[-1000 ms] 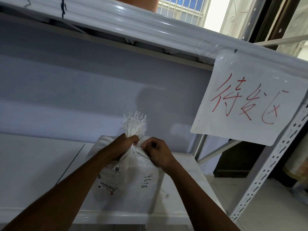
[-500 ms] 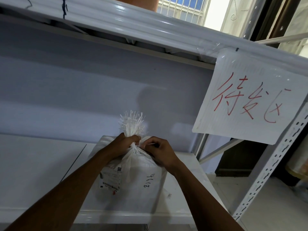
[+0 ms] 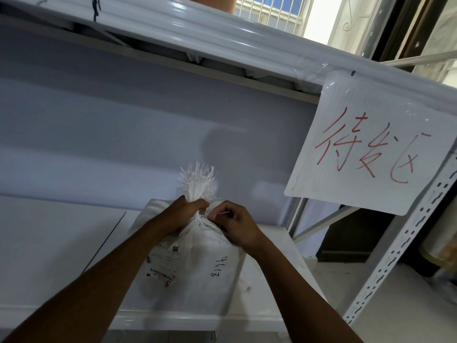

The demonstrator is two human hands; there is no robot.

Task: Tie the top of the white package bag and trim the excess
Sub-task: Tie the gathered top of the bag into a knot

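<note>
Head view: a person closes a white woven bag (image 3: pixel 197 266) standing on the white shelf (image 3: pixel 61 243) of a metal rack (image 3: pixel 408 238), near the shelf's right end and below a hand-lettered paper sign (image 3: pixel 366 149). Left hand (image 3: pixel 183 214) is clenched round the bag's gathered neck (image 3: pixel 199 220), just under the frayed top (image 3: pixel 197 181) that fans upward above the fist. Right hand (image 3: pixel 237 226), fingers curled, touches the neck from the other side and pinches what looks like a thin white strip (image 3: pixel 223 213). Whether that strip already circles the neck cannot be told, since the fingers hide it. A shipping label (image 3: pixel 164 264) and handwritten digits (image 3: pixel 218 266) show on the bag's front face.

Judged from this, the tying step is in hand and not finished: no knot or fastened loop is visible, and the frayed top is uncut. The next move likely calls for the right hand to draw the strip tight around the neck while the left keeps the gather bunched, so the mouth does not spread open. No scissors or blade are in sight, so a cutting tool would have to be fetched before trimming.
</note>
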